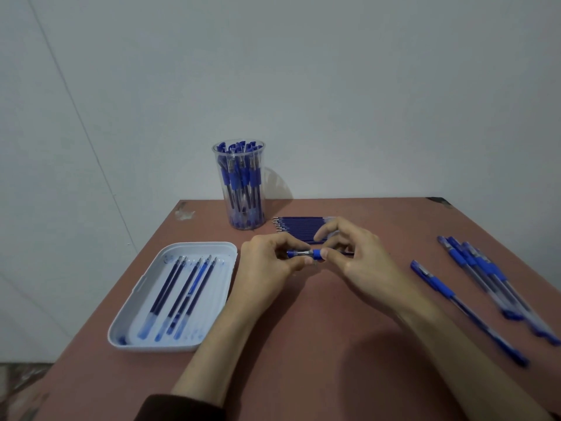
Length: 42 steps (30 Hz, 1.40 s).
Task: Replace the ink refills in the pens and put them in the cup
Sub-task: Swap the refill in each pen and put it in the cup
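Dark sleeve (176, 408) at bottom edge, then two bare forearms stretched fwd. L hand (267, 262) pinches the tip end of a blue gel pen (306, 254). R hand (355, 256) pinches its blue rubber grip between thumb and forefinger. Pen sits level just above the worktop (318, 329), centre frame, between both hands. I judge it light, stiff, slick clear plastic. Best held at the rubber grip; the small tip piece looks easy to drop. Refills (182, 293), prob. spent, lie in a white tray (151, 347) at left. Fresh refills (297, 229) are stacked behind the hands, w/ a clear cup (239, 189) of pens beyond. More pens (482, 268) lie at right. Worktop is matte reddish-brown, scuffed at far corners. Plain pale wall (303, 86) behind, dim light.
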Each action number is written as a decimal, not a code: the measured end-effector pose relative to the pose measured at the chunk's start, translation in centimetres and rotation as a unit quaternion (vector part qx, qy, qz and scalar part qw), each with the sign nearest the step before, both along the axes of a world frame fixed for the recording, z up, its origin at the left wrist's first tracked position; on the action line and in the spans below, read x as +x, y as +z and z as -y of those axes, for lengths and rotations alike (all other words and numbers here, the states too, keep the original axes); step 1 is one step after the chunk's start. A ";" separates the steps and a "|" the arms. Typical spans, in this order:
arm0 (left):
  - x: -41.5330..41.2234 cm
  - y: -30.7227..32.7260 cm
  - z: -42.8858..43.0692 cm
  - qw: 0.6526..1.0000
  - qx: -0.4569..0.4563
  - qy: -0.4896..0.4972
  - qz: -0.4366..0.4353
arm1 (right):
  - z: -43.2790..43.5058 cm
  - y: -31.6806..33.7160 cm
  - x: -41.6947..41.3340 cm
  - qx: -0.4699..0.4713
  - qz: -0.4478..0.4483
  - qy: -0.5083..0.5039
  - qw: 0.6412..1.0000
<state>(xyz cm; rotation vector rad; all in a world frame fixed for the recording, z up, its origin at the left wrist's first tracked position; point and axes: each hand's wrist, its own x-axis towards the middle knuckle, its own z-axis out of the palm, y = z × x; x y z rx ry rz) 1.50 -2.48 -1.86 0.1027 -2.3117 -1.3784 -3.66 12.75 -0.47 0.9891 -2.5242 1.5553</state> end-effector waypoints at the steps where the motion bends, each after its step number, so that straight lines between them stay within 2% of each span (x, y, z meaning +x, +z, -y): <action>1: 0.0 0.1 0.1 1.000 -0.001 0.001 -0.003 | 0.1 -0.1 0.0 -0.004 -0.001 0.002 1.000; 5: 0.3 1.1 0.7 0.998 0.053 0.006 -0.027 | 0.8 0.3 0.5 0.003 -0.019 0.019 1.000; 8: 0.5 3.0 1.9 0.993 0.098 0.023 -0.061 | 2.1 1.5 0.1 0.051 -0.107 0.000 0.993; 10: 0.4 4.9 3.6 0.985 0.130 0.072 -0.091 | 3.2 3.3 -0.7 0.042 -0.124 -0.017 0.991; 12: -0.5 6.3 5.8 0.979 0.110 0.138 -0.101 | 4.7 6.2 -1.9 -0.015 -0.123 -0.033 0.992; 14: -1.9 7.0 7.8 0.981 0.052 0.177 -0.065 | 6.5 9.5 -2.9 -0.113 -0.128 -0.033 0.985; 17: -4.1 7.4 9.2 0.987 0.009 0.160 -0.009 | 9.7 13.3 -4.1 -0.249 -0.124 -0.024 0.960; 19: -5.1 7.4 9.2 0.992 0.020 0.126 0.003 | 11.8 14.5 -4.8 -0.273 -0.142 -0.037 0.951; 21: -5.9 6.9 9.1 0.994 0.030 0.104 -0.001 | 13.6 14.4 -5.4 -0.257 -0.153 -0.039 0.954; 25: -6.5 5.9 9.4 0.992 0.022 0.116 -0.043 | 15.4 12.6 -6.7 -0.154 -0.162 -0.054 0.973; 31: -6.7 5.4 9.7 0.992 0.020 0.103 -0.070 | 15.8 10.1 -7.7 -0.024 -0.210 -0.046 0.976; 39: -6.7 5.2 9.9 0.992 0.016 0.101 -0.076 | 16.1 9.5 -8.4 0.015 -0.209 -0.054 0.976; 42: -6.6 5.3 9.9 0.992 0.017 0.103 -0.072 | 15.8 9.5 -8.5 0.076 -0.244 -0.061 0.965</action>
